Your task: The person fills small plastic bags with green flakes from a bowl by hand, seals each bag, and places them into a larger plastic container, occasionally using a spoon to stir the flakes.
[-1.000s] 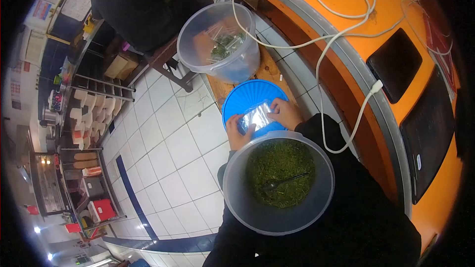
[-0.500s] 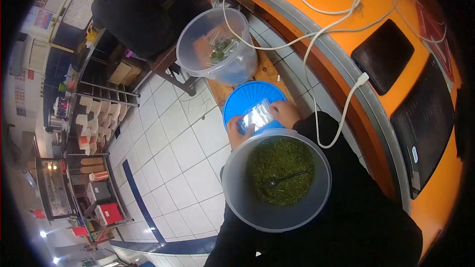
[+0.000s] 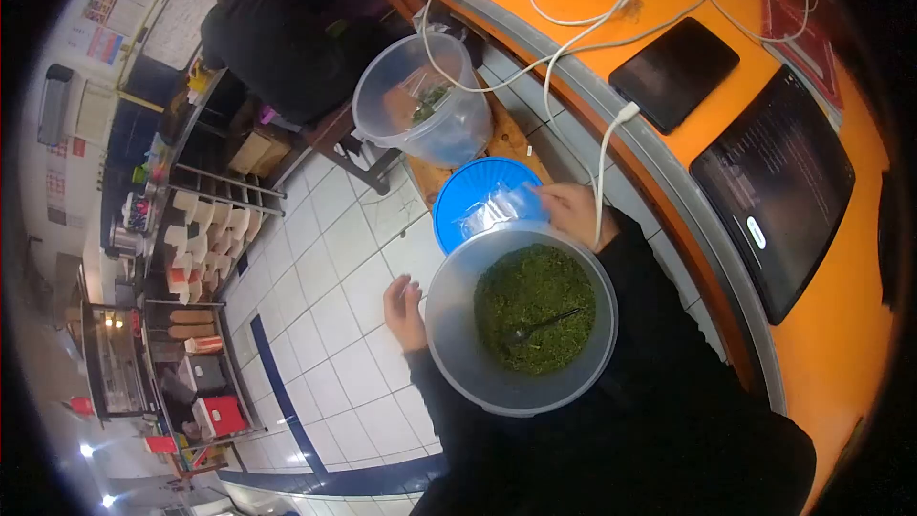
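In the head view my left hand (image 3: 405, 313) is just left of a clear tub, with fingers loosely curled and apart and nothing seen in them. My right hand (image 3: 573, 213) has its fingertips closed on the edge of a clear plastic bag (image 3: 499, 207). Shiny plastic lies over a round blue lid (image 3: 454, 193). Closest to me stands the clear tub (image 3: 447, 344), part filled with chopped green herbs (image 3: 535, 287). A black spoon (image 3: 546, 323) rests in the herbs. The tub's rim covers the near side of the lid.
Another clear bucket (image 3: 377, 86), holding small green-filled packets (image 3: 427, 105), stands on a wooden bench (image 3: 509, 139) beyond the lid. An orange counter (image 3: 583, 48) on the right bears a phone (image 3: 673, 72), a tablet (image 3: 778, 191) and white cables. A person in dark clothing (image 3: 287, 33) is at upper left.
My left hand has let go of the plastic and moved left and back beside the tub. My right hand stays at the bag, slightly farther right. The view has shifted a little.
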`<action>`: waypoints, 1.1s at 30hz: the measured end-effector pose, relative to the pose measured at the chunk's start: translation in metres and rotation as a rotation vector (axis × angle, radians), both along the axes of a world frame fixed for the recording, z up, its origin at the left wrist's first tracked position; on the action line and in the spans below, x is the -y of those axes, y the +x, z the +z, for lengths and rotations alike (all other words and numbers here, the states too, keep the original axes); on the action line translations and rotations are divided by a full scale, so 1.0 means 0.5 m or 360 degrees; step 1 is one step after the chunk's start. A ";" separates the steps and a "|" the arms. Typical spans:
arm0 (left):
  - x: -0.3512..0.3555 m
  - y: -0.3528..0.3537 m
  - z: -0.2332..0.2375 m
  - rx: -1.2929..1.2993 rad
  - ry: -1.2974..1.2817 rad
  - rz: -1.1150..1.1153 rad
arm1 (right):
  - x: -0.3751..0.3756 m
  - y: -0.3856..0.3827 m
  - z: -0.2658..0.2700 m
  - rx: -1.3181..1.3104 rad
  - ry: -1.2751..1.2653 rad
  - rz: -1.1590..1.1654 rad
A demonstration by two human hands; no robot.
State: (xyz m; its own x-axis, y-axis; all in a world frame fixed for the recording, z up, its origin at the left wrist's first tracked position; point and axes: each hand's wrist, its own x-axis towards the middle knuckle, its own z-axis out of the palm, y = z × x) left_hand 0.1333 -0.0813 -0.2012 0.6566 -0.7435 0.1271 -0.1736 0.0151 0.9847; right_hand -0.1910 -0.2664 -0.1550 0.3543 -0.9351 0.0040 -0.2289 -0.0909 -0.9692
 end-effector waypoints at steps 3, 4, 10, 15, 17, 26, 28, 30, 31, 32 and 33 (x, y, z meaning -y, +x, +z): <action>-0.121 -0.074 0.105 -0.0071 -0.0095 0.0216 | -0.058 -0.062 -0.006 -0.0388 -0.0241 -0.0218; -0.153 -0.106 0.136 0.0002 -0.0097 0.0260 | -0.092 -0.076 -0.011 -0.0412 -0.0313 -0.0318; -0.186 -0.321 0.265 0.0051 0.0028 0.0077 | -0.289 -0.111 0.076 -0.0342 -0.0628 -0.0868; -0.124 -0.414 0.311 -0.0100 0.0217 -0.0356 | -0.343 -0.091 0.200 -0.0048 -0.0959 -0.0605; -0.098 -0.420 0.309 -0.0194 0.0115 -0.0522 | -0.342 -0.067 0.218 -0.0028 -0.0995 -0.0444; -0.080 -0.335 0.277 -0.0333 0.0257 -0.0636 | -0.325 -0.010 0.176 0.0132 -0.0778 0.0076; -0.082 -0.328 0.276 -0.0389 0.0270 -0.0623 | -0.325 -0.014 0.185 0.0059 -0.0765 0.0124; -0.078 -0.320 0.268 -0.0320 0.0280 -0.0747 | -0.321 -0.015 0.172 0.0036 -0.0754 0.0130; -0.079 -0.318 0.261 -0.0327 0.0280 -0.0745 | -0.319 -0.016 0.167 0.0018 -0.0753 0.0118; -0.079 -0.317 0.254 -0.0203 0.0298 -0.0757 | -0.318 -0.018 0.168 0.0012 -0.0750 0.0118; -0.078 -0.317 0.251 -0.0078 0.0314 -0.0773 | -0.317 -0.022 0.172 -0.0057 -0.0701 0.0182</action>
State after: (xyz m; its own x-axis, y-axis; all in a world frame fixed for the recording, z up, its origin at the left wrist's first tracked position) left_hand -0.0252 -0.0425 -0.0758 0.2320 -0.9703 -0.0679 -0.1466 -0.1039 0.9837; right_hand -0.2019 -0.1079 -0.0692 0.4621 -0.8021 0.3784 -0.2262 -0.5192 -0.8242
